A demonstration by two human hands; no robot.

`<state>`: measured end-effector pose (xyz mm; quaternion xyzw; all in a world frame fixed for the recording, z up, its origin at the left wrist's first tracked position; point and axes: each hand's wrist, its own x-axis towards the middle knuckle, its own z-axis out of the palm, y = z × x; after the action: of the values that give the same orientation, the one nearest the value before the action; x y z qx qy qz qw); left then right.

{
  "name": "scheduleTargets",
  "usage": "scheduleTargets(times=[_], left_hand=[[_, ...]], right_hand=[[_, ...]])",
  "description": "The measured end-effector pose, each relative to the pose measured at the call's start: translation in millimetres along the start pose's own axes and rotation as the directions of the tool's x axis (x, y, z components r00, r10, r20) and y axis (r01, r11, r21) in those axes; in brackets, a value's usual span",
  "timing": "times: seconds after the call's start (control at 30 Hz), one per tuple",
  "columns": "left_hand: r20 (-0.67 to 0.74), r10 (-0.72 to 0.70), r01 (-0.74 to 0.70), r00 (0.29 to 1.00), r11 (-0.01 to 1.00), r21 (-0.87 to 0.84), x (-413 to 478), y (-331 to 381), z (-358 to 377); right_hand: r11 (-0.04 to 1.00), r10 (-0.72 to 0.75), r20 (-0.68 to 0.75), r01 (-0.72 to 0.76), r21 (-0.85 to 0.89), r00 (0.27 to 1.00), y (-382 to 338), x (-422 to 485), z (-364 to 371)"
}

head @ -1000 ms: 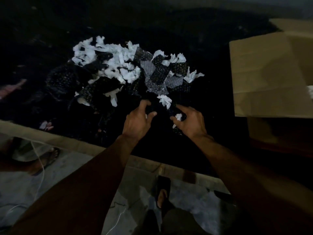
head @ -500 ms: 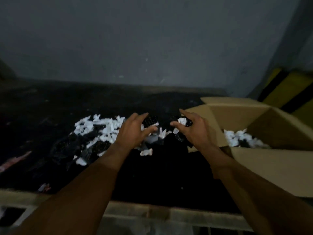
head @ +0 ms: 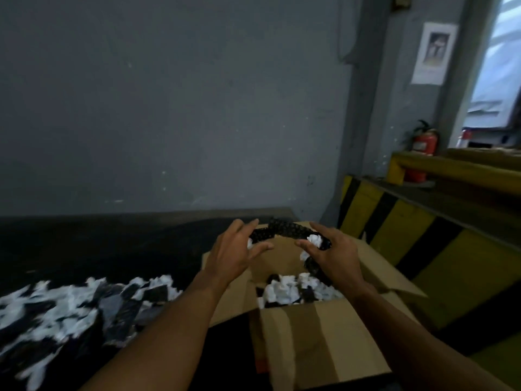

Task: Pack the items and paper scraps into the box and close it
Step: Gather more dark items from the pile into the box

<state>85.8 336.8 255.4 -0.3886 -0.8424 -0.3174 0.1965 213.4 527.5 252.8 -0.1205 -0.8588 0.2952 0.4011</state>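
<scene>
The left hand [head: 238,253] and right hand [head: 335,256] carry a bundle [head: 284,232] of black dotted wrap and white paper between them, above the open box [head: 318,342] at the right end of the desk [head: 112,244]. The left fingers [head: 244,225] are spread and nearly straight, cupping one end. The right fingers [head: 306,245] curl round the other end and pinch a white scrap. The bundle looks best lowered close to the scraps in the box [head: 290,290] before it is released, so that light pieces do not drift over the rim. The left flap [head: 222,280] and right flap [head: 394,283] splay outward, leaving the mouth open. The striped barrier [head: 400,230] stands near on the right, so the freer room is to the left, over the pile [head: 84,306] yet to be packed.
</scene>
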Motion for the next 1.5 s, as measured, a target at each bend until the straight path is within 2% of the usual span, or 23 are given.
scheduleTargets(times=[0.2, 0.33, 0.57, 0.77, 0.97, 1.17, 1.37, 1.5], left_hand=[[-0.027, -0.011, 0.01, 1.0, 0.999, -0.034, 51, 80, 89], [0.001, -0.077, 0.077, 0.997, 0.996, -0.054, 62, 92, 133], [0.116, -0.186, 0.185, 0.976, 0.983, 0.014, 60, 61, 174], [0.24, -0.271, 0.249, 0.932, 0.961, 0.117, 61, 3, 205], [0.404, -0.41, 0.361, 0.818, 0.912, 0.195, 60, -36, 236], [0.492, -0.495, 0.434, 0.716, 0.868, 0.241, 65, -62, 243], [0.454, -0.494, 0.444, 0.741, 0.868, 0.221, 76, -69, 235], [0.443, -0.473, 0.412, 0.761, 0.881, 0.234, 86, -57, 228]], right_hand=[[0.998, 0.059, -0.017, -0.06, -0.033, 0.998, 99, 31, -73], [0.995, 0.075, 0.048, -0.072, -0.072, 0.996, 142, 48, -81], [0.998, 0.06, 0.181, -0.055, -0.031, 0.982, 179, 60, -31], [0.994, 0.109, 0.393, -0.093, -0.059, 0.913, 204, 65, 29], [0.983, 0.169, 0.572, -0.094, -0.159, 0.802, 224, 79, 81], [0.961, 0.237, 0.62, -0.089, -0.261, 0.748, 245, 94, 118], [0.965, 0.239, 0.633, -0.107, -0.24, 0.736, 242, 104, 125], [0.967, 0.234, 0.61, -0.115, -0.229, 0.757, 236, 113, 117]])
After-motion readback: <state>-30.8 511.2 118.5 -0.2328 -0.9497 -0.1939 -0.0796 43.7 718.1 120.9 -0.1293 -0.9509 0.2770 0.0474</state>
